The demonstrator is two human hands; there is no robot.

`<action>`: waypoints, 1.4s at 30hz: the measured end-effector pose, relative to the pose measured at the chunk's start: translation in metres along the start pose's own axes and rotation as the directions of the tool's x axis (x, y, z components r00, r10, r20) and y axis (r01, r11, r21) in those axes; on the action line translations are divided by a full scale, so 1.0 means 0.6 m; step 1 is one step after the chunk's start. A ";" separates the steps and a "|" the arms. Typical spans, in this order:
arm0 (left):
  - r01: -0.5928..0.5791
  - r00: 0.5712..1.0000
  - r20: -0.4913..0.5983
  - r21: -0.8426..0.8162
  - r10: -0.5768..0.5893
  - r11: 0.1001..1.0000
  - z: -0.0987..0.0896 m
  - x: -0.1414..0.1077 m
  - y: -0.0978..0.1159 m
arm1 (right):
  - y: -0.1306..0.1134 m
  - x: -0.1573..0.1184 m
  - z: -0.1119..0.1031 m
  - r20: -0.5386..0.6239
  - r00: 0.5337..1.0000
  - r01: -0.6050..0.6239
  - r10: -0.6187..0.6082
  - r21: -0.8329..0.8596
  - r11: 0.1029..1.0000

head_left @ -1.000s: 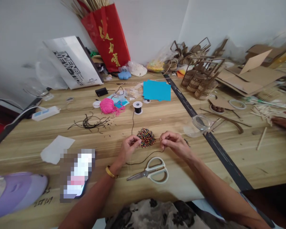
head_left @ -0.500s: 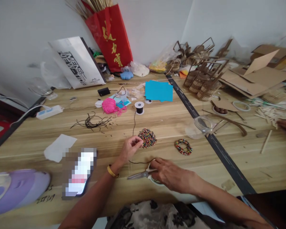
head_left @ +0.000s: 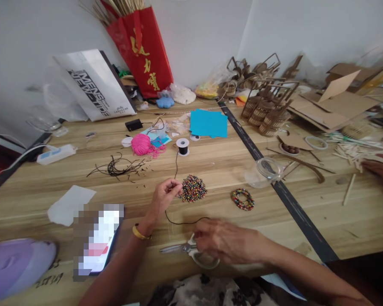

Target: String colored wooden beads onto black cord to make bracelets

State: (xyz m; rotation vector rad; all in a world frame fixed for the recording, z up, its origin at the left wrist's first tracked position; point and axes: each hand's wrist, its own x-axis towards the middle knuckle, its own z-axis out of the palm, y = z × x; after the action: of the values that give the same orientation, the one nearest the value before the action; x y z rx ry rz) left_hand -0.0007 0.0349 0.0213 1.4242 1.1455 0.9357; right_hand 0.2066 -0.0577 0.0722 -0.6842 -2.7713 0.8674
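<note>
My left hand (head_left: pixel 166 193) is closed in a pinch on a thin black cord (head_left: pixel 185 223), at the left edge of a pile of small multicoloured beads (head_left: pixel 193 188). From there the cord loops down and across to my right hand (head_left: pixel 221 242), which motion blurs. My right hand is over the handles of white-handled scissors (head_left: pixel 175 248) lying on the table, blades pointing left; its fingers are too smeared to show a grip. Behind the beads stands a white spool of black cord (head_left: pixel 183 147), with a strand leading down toward my left hand. A coiled string of beads (head_left: pixel 243 199) lies to the right.
A phone (head_left: pixel 104 238), white paper (head_left: pixel 72 205) and cut black cords (head_left: pixel 115 166) lie left. Pink yarn (head_left: pixel 141 144) and blue sheets (head_left: pixel 209 123) lie farther back. A clear plastic container (head_left: pixel 264 172) stands right, and another person's hand (head_left: pixel 381 168) is by pale sticks (head_left: pixel 346 153).
The view has shifted slightly. My right hand has turned and blurred over the scissors, and more of their handle loops shows. My left hand keeps its pinch by the beads.
</note>
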 end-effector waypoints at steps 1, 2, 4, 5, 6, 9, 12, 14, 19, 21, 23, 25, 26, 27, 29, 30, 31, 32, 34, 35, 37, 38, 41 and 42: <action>-0.014 1.000 0.004 0.009 0.014 1.000 -0.002 0.002 0.002 | 0.007 -0.003 -0.012 -0.050 0.999 -0.010 0.015 0.090 0.996; -0.026 1.000 0.012 0.020 0.026 0.999 -0.004 0.003 0.004 | 0.015 -0.006 -0.025 -0.119 0.992 -0.021 0.043 0.178 0.984; -0.036 0.999 0.031 0.040 0.035 0.999 -0.007 0.006 0.006 | 0.030 -0.012 -0.050 -0.308 0.940 -0.039 0.145 0.324 0.945; -0.036 0.999 0.041 0.050 0.034 0.998 -0.008 0.007 0.007 | 0.035 -0.015 -0.061 -0.410 0.889 -0.032 0.204 0.389 0.921; -0.035 0.998 0.055 0.061 0.031 0.998 -0.008 0.008 0.008 | 0.040 -0.018 -0.071 -0.485 0.836 -0.013 0.256 0.450 0.893; -0.050 0.995 0.095 0.112 0.039 0.992 -0.007 0.012 0.009 | 0.049 -0.025 -0.087 -0.639 0.665 0.099 0.386 0.588 0.803; -0.089 0.990 0.125 0.216 0.063 0.972 0.001 0.018 0.008 | 0.063 -0.025 -0.082 -0.659 0.568 0.164 0.494 0.678 0.716; -0.121 0.985 0.151 0.301 0.078 0.946 0.010 0.021 0.004 | 0.078 -0.018 -0.067 -0.609 0.568 0.135 0.554 0.733 0.667; -0.278 0.954 0.248 0.530 0.167 0.801 0.030 0.022 -0.002 | 0.119 0.012 -0.011 -0.455 0.632 0.009 0.627 0.814 0.581; -0.346 0.933 0.297 0.587 0.203 0.732 0.033 0.022 0.000 | 0.131 0.019 0.010 -0.445 0.619 -0.007 0.648 0.821 0.571; -0.393 0.915 0.340 0.622 0.218 0.677 0.033 0.022 0.002 | 0.139 0.022 0.027 -0.451 0.581 -0.003 0.677 0.831 0.557; -0.416 0.905 0.364 0.657 0.219 0.629 0.033 0.022 0.001 | 0.144 0.022 0.037 -0.440 0.566 -0.015 0.697 0.840 0.542; -0.425 0.902 0.371 0.670 0.221 0.609 0.033 0.022 -0.001 | 0.145 0.022 0.041 -0.438 0.562 -0.025 0.701 0.839 0.544; -0.434 0.898 0.377 0.678 0.227 0.594 0.034 0.022 -0.003 | 0.146 0.022 0.044 -0.440 0.560 -0.038 0.701 0.832 0.553; -0.457 0.888 0.386 0.676 0.250 0.578 0.037 0.021 -0.011 | 0.146 0.022 0.048 -0.458 0.556 -0.064 0.693 0.808 0.585; -0.468 0.882 0.390 0.672 0.264 0.574 0.039 0.021 -0.014 | 0.147 0.023 0.050 -0.465 0.556 -0.075 0.689 0.797 0.599; -0.477 0.878 0.390 0.667 0.278 0.572 0.041 0.020 -0.017 | 0.148 0.023 0.052 -0.466 0.557 -0.084 0.688 0.793 0.604; -0.484 0.874 0.389 0.664 0.290 0.569 0.043 0.020 -0.020 | 0.149 0.024 0.055 -0.455 0.560 -0.092 0.693 0.796 0.598; -0.498 0.867 0.394 0.662 0.305 0.560 0.048 0.020 -0.021 | 0.151 0.026 0.059 -0.415 0.566 -0.104 0.712 0.821 0.561; -0.502 0.865 0.398 0.665 0.306 0.553 0.050 0.020 -0.021 | 0.152 0.026 0.061 -0.397 0.566 -0.107 0.722 0.833 0.542; -0.504 0.863 0.407 0.675 0.297 0.539 0.054 0.020 -0.020 | 0.153 0.027 0.063 -0.377 0.561 -0.111 0.737 0.848 0.518; -0.503 0.864 0.409 0.680 0.294 0.533 0.055 0.021 -0.019 | 0.154 0.027 0.064 -0.374 0.558 -0.113 0.741 0.850 0.514; -0.503 0.864 0.412 0.686 0.288 0.526 0.057 0.022 -0.020 | 0.155 0.027 0.065 -0.377 0.553 -0.117 0.743 0.848 0.517; -0.503 0.864 0.412 0.686 0.288 0.526 0.057 0.022 -0.020 | 0.156 0.027 0.065 -0.378 0.554 -0.118 0.741 0.846 0.520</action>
State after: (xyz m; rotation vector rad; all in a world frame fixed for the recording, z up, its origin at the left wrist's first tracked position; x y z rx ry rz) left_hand 0.0332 0.0397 0.0037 2.5480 1.0835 0.5028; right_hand 0.2170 -0.0018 -0.0130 -1.2781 -1.2819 1.3387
